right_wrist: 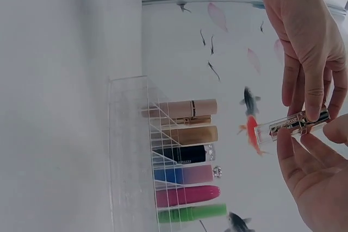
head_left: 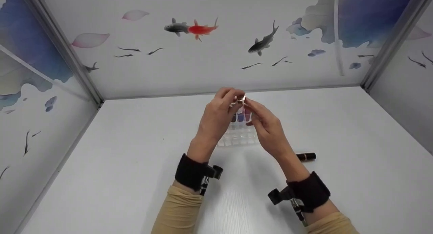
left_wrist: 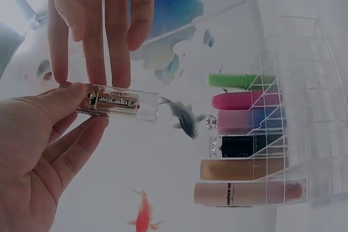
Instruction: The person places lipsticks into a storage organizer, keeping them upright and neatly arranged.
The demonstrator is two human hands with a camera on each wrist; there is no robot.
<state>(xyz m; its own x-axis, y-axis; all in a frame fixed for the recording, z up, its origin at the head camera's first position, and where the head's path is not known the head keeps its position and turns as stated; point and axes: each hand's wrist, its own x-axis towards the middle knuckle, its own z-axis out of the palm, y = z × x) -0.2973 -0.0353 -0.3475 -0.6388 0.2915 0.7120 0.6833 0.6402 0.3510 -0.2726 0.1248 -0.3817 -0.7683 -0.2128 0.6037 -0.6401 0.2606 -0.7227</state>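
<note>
My left hand [head_left: 216, 115] pinches a small lip gloss tube [left_wrist: 117, 103] between thumb and fingers above the organizer. Clear at one end, the tube has a gold, printed section. Fingers of my right hand [head_left: 269, 128] are stretched out and touch the tube from the other side; in the left wrist view its thumb stands apart from the tube. Below and beyond both hands is a clear plastic lipstick organizer [head_left: 236, 139]. Upright in its far row are several cosmetic tubes, among them a green one [right_wrist: 193, 212], a magenta one [right_wrist: 190, 194] and a black one [right_wrist: 187, 154].
A black tube with gold bands [head_left: 307, 156] lies on the white table [head_left: 135, 166], partly hidden by the right forearm. White panels [head_left: 216, 64] painted with fish close off the table's back and sides. Each wrist wears a black strap with a small camera.
</note>
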